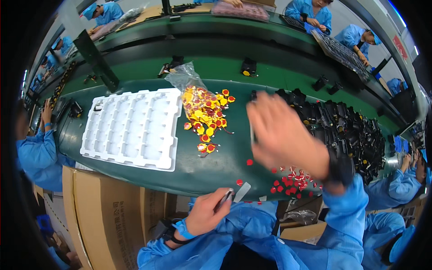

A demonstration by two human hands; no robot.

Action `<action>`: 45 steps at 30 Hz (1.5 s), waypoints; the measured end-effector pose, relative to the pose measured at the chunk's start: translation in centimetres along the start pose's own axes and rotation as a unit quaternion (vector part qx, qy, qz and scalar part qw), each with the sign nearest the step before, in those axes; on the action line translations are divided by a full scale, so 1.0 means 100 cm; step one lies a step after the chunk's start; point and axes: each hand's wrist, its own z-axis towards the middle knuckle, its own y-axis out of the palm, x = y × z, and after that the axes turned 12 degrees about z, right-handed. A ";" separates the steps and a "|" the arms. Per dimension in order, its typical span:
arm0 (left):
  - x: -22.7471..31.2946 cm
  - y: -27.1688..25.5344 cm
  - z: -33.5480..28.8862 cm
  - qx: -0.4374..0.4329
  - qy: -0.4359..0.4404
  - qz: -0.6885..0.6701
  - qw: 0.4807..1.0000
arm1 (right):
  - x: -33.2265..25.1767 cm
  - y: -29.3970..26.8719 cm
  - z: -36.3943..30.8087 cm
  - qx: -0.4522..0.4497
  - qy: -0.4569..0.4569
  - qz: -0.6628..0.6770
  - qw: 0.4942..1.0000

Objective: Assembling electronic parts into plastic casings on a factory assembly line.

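Note:
My left hand (208,217) is closed around a small dark part (223,200) with a light edge, low at the table's near edge. A translucent strip (242,192) lies just right of it. My right hand (283,135), smeared by motion, is over the table left of a heap of black plastic parts (346,130). Its fingers are too blurred to read; a thin pale line (252,132) shows beside them. To its left, yellow-and-red round pieces with thin wires (204,112) spill from a clear plastic bag (186,76).
A white compartment tray (130,128) lies on the left of the green table. Red round stickers (292,180) are scattered at the near right. Beyond runs a green conveyor (216,67) with a few black parts. Cardboard boxes (105,216) stand below left. Co-workers in blue (310,13) sit around.

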 end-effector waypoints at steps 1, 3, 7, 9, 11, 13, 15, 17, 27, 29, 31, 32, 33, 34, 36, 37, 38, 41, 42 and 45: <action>0.003 0.001 0.002 0.010 0.005 -0.020 1.000 | 0.034 0.016 0.029 0.052 0.000 0.012 0.999; 0.013 0.006 0.007 0.023 0.033 -0.067 0.997 | 0.100 0.040 0.075 0.044 0.100 0.056 0.992; 0.010 0.006 -0.003 0.000 0.064 0.026 0.998 | 0.180 0.111 0.120 -0.047 0.269 0.058 0.960; 0.003 0.002 -0.019 0.015 0.034 -0.002 0.999 | 0.179 0.133 0.126 -0.075 0.276 0.051 0.957; -0.003 -0.005 -0.030 0.018 -0.054 -0.077 0.995 | 0.166 0.129 0.121 0.020 0.160 0.039 0.986; -0.009 -0.009 -0.031 0.002 -0.079 -0.094 0.992 | 0.120 0.096 0.088 0.098 0.031 0.081 0.991; -0.008 -0.007 -0.024 -0.003 -0.076 -0.100 0.992 | 0.036 0.060 0.030 0.037 0.022 0.184 0.982; -0.001 0.000 -0.010 -0.034 -0.014 -0.073 0.997 | -0.040 0.022 -0.032 -0.052 0.049 0.285 0.956; 0.024 0.040 0.004 -0.077 0.049 -0.027 0.995 | -0.161 0.084 -0.250 0.339 0.464 0.078 0.815; 0.020 0.037 0.008 -0.039 0.070 -0.018 0.997 | -0.137 0.104 -0.306 0.276 0.623 -0.016 0.731; 0.026 0.027 0.019 -0.036 0.113 -0.017 0.993 | -0.106 0.174 -0.445 0.183 0.703 -0.042 0.686; 0.028 0.018 0.022 -0.018 0.102 -0.004 0.995 | -0.095 0.202 -0.491 0.117 0.749 -0.050 0.650; 0.031 0.009 0.023 -0.003 0.118 0.018 0.993 | -0.089 0.225 -0.526 0.101 0.739 -0.060 0.663; 0.031 0.003 0.029 0.006 0.139 0.035 0.990 | -0.081 0.239 -0.544 0.086 0.732 -0.078 0.672; 0.022 -0.016 0.037 0.052 0.158 0.116 0.979 | -0.068 0.230 -0.523 0.065 0.737 -0.031 0.672; 0.019 -0.030 0.040 0.074 0.154 0.160 0.972 | -0.067 0.216 -0.490 0.066 0.725 0.032 0.685; 0.014 -0.041 0.046 0.095 0.154 0.200 0.963 | -0.071 0.198 -0.454 0.067 0.712 0.089 0.693; 0.001 -0.069 0.078 0.089 0.110 0.359 0.923 | -0.091 0.130 -0.337 -0.012 0.548 0.429 0.718; -0.003 -0.075 0.089 0.093 0.109 0.361 0.922 | -0.099 0.103 -0.300 -0.089 0.475 0.509 0.712; -0.027 -0.094 0.123 0.071 0.056 0.513 0.854 | -0.112 0.050 -0.218 -0.081 0.350 0.548 0.756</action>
